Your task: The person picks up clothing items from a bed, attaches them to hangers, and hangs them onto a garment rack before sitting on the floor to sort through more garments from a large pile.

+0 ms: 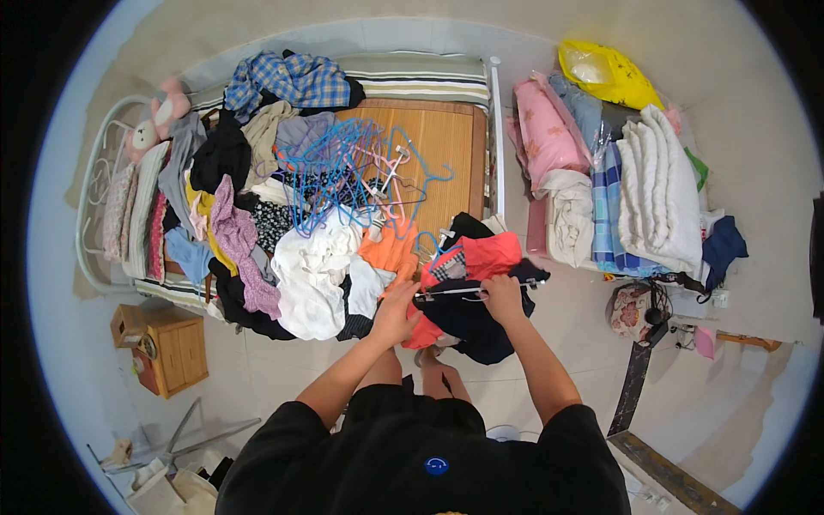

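1. The right hand (502, 296) has its fingers curled round the bar of a clip hanger (453, 293); the left hand (399, 316) meets its nine o'clock end, though whether it pinches clip or cloth I cannot tell.
2. The one clip hanger lies nearly level between the hands, with a clip showing near each end. It should prove light and stiff, its bar perhaps slippery; best held at mid-bar, with the clips squeezed at the ends.
3. One black garment (482, 335) drapes at six o'clock from the bar: likely soft and limp, best taken by its top edge.
4. Clock centred on the bar: one coral garment (502, 253) sits close by at twelve, one orange garment (386, 255) at ten.
5. Between ten and eleven, a tangle of hangers (348, 184), mostly blue, is too knotted to count.
6. One white clothing heap (311, 279), its pieces uncountable, lies at nine.
7. Farther out: one blue plaid shirt (300, 77) toward eleven, one yellow bag (609, 73) at one, one folded white quilt (657, 193) at two.
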Demonstrator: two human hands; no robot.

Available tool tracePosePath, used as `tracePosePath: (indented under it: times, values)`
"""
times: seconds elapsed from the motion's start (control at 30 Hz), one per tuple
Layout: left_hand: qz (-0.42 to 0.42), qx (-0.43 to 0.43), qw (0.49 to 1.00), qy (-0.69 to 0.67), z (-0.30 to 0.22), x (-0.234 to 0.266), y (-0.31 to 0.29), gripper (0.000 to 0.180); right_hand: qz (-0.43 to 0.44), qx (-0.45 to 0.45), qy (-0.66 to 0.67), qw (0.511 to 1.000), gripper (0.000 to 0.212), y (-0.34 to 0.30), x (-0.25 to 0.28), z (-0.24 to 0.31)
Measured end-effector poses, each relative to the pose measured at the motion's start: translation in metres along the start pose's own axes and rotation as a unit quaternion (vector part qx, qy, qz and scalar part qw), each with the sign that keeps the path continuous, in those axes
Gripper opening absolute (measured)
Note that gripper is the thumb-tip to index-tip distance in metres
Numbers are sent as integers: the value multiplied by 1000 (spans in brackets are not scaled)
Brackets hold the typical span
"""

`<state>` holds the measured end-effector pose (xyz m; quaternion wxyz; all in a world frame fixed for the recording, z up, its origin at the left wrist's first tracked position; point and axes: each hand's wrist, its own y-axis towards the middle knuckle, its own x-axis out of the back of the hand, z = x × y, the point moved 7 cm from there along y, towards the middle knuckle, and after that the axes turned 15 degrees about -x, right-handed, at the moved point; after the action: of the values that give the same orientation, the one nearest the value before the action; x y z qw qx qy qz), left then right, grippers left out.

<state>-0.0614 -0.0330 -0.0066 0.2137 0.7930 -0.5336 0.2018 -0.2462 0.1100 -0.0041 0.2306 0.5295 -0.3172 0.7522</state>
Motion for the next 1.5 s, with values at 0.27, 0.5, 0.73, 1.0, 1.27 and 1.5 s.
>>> tracePosePath:
  times: [0.27, 0.5, 0.73, 1.0, 1.27, 1.5]
  values:
    - [-3, -109, 987, 119, -158, 20, -28, 54, 46, -3, 127, 991, 15, -126, 103, 35]
    - [-41, -134, 980, 145, -202, 43, -68, 22, 112, 28, 148, 982, 18, -187, 129, 91]
    - [-116, -109, 969, 189, -203, 80, -136, 20, 170, 71, 216, 959, 20, -218, 98, 151]
    - [-167, -23, 977, 129, -183, 90, -187, 16, 298, 117, 356, 878, 21, -220, 64, 205]
    - [-130, 124, 967, 179, -149, 54, -193, 34, 290, -4, 537, 792, 17, -82, -13, 116]
    - [-89, 147, 961, 218, -135, 23, -155, 36, 103, -121, 101, 982, 29, 84, -117, -44]
